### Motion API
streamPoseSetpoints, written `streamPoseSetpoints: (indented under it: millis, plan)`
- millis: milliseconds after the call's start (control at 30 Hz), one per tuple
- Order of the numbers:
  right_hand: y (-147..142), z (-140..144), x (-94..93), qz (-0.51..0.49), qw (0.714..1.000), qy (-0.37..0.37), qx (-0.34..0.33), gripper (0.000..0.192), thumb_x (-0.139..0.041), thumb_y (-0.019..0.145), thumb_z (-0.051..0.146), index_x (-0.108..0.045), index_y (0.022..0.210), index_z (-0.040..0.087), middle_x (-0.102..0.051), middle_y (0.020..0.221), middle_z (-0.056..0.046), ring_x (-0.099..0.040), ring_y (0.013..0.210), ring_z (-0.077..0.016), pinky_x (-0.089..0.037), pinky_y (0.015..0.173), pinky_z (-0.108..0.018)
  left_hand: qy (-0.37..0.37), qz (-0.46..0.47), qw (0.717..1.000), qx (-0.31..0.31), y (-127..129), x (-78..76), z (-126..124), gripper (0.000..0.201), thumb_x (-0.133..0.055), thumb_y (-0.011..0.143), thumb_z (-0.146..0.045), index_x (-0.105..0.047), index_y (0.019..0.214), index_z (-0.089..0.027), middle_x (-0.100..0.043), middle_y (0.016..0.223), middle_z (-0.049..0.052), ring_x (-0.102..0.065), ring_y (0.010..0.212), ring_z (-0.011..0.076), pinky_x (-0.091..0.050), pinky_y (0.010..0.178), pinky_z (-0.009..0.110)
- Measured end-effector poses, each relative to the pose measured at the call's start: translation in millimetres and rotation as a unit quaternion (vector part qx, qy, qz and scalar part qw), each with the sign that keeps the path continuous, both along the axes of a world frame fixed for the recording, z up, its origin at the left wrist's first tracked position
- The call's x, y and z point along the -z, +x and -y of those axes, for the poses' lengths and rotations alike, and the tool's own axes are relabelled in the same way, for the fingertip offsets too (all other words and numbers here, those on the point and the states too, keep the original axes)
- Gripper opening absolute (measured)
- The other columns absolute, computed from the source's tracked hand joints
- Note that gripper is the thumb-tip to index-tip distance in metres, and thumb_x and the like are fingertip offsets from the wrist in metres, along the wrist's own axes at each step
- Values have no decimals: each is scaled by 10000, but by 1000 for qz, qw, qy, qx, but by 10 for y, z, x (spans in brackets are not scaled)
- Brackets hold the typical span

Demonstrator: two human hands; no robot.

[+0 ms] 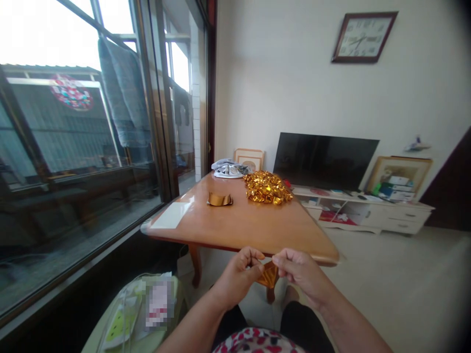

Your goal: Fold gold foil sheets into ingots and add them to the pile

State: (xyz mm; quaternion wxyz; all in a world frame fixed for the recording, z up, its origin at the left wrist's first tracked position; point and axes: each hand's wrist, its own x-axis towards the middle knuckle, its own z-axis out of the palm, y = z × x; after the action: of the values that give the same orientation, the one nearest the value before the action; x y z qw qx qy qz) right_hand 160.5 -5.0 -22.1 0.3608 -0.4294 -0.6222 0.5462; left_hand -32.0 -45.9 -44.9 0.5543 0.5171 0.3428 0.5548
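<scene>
1. One left hand (239,274) and one right hand (300,268), both bare, in the head view, near each other above the lap.
2. Between these hands, a small piece of gold foil (270,276), creased, with lower end pointing downward.
3. For the left grip, thumb and forefinger nearly together on the left side of the foil; exact contact partly hidden.
4. For the right grip, fingertips pinched closely on the upper right corner of the same foil.
5. Just ahead of the grip, the near edge of a brown table (228,228).
6. Farther ahead of the grip, on the table, a big shiny heap of gold pieces (268,189).
7. Ahead and to the left of the grip, a curved gold-brown bundle (220,199); more to the left, a flat white sheet (171,215).
8. Left of the grip and lower, a green stool (179,296) with a yellow-green packet (123,318) on top.
9. Far ahead and right of the grip, a black television (326,159).
</scene>
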Motion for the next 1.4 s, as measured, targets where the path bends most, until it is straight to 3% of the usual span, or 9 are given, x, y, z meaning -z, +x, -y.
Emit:
streamPoseSetpoints:
  millis: [433,600,900,1100,1267,1400]
  plan:
    - [15,34,-107,-79,996,-48,5,307,-720,804,428,-579,714,171,-565,590,27,-323,478,-64,-161,483,-234,-40,55,994,85,-214,-56,28,283,-767,827,-278,-632,1045,-158,-677,881,45,-604,787,134,-425,758,257]
    - [59,3,-122,-95,994,-55,22,328,-739,772,443,-573,714,167,-566,588,31,-310,460,-51,-140,470,-228,-35,46,994,89,-281,-122,38,280,-775,817,-250,-644,1049,-164,-703,958,68,-634,867,158,-435,807,268]
    - [46,8,-174,-94,994,-37,51,397,-750,720,531,-565,705,181,-571,585,29,-326,449,-56,-170,447,-224,-44,23,998,47,-300,-188,19,276,-786,798,-257,-641,1021,-185,-723,1009,71,-652,923,183,-453,850,294]
    - [82,-54,-153,-111,990,-18,83,385,-737,756,528,-572,728,181,-566,592,35,-343,453,-58,-199,445,-210,-53,4,998,-30,-339,-130,-88,305,-792,755,-256,-631,1000,-172,-721,974,74,-650,922,197,-458,868,312]
    - [73,-53,-156,-125,988,34,81,365,-693,818,535,-619,829,177,-628,636,10,-455,497,-82,-295,466,-207,-69,1,993,-95,-303,-139,-146,294,-754,752,-326,-647,967,-156,-694,846,44,-601,729,149,-444,714,270]
    - [37,-15,-182,-130,988,56,67,403,-685,823,567,-630,861,170,-680,699,-23,-554,534,-110,-394,497,-229,-77,7,993,-95,-230,-230,-132,358,-719,763,-362,-661,1041,-145,-658,760,16,-536,624,115,-393,618,249]
